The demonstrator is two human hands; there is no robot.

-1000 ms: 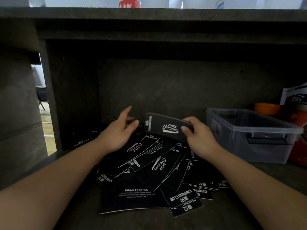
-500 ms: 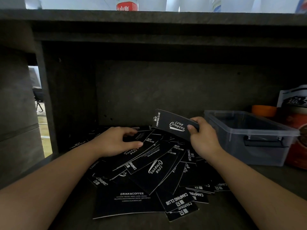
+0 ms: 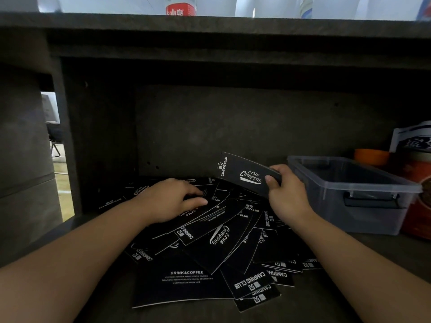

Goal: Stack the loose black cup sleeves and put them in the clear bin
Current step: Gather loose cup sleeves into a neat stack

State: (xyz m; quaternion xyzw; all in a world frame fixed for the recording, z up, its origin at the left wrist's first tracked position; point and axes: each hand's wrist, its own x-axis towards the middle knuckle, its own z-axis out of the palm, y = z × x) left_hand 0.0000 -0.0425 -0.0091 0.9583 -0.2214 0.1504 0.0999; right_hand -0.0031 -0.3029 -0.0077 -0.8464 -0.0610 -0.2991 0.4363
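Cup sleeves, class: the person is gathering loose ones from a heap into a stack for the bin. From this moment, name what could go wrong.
1. The right hand holds its stack by one end only; the free end could fan out or slip.
2. The left hand rests on overlapping sleeves; lifting one may drag others along.
3. A larger black booklet lies under the heap and might get gathered by mistake into the bin.

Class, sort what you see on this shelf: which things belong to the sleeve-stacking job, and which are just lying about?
Job:
held sleeves
right hand
left hand
loose sleeves
clear bin

Lying about:
black booklet
orange lid
red bottle label
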